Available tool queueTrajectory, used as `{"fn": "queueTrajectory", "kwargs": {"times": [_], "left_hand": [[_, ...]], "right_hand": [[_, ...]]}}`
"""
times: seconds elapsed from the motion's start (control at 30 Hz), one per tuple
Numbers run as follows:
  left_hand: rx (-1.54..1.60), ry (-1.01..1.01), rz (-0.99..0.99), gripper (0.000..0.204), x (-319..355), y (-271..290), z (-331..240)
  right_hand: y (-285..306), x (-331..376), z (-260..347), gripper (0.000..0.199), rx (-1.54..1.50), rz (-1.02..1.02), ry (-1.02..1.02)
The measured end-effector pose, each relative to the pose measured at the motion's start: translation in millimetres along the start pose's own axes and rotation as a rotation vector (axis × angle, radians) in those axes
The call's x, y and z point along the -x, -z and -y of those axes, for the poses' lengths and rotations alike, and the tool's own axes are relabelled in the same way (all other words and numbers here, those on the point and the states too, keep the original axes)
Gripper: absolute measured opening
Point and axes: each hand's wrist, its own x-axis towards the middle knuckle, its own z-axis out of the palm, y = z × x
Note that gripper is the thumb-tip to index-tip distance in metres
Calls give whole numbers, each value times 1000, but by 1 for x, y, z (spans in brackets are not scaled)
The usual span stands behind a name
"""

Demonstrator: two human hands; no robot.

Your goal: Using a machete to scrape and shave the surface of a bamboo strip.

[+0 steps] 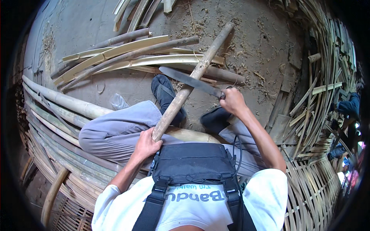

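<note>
My left hand (145,144) is closed round the near end of a bamboo pole (178,103), close to my lap. The pole slants away to the upper right, its far end near the floor. In my right hand (233,101) is the handle of a long machete (191,81). Its grey blade points to the upper left and crosses over the pole about midway; whether the edge touches the bamboo I cannot tell. Paler scraped patches show on the pole just beyond the blade.
Split bamboo pieces (127,57) lie in a pile ahead of my feet. Long bamboo poles (69,98) are stacked at my left. Thin strips (327,77) heap up at the right, above a woven bamboo panel (308,192). Shavings (262,50) litter the floor.
</note>
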Motion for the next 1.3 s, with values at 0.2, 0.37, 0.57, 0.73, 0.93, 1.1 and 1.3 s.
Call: {"fn": "queueTrajectory", "kwargs": {"times": [0.2, 0.37, 0.57, 0.73, 0.93, 1.1, 1.3], "left_hand": [[-19, -70, -45, 35, -8, -4, 10], [-3, -64, -29, 35, -1, -7, 8], [26, -91, -56, 32, -4, -7, 8], [-7, -85, -60, 32, -4, -6, 7], [50, -97, -56, 30, -5, -7, 10], [71, -84, 35, 30, -15, -1, 7], [117, -146, -15, 29, -9, -6, 14]], "right_hand": [[-6, -5, -3, 23, -248, -10, -172], [-10, 0, -13, 27, 56, 3, -76], [14, -15, 0, 26, 44, 24, -90], [16, -38, -23, 23, -131, -50, -245], [7, -5, -7, 19, -111, 0, -58], [-9, -6, -6, 20, -305, 58, -240], [-18, -2, -20, 22, -204, -78, -116]]}}
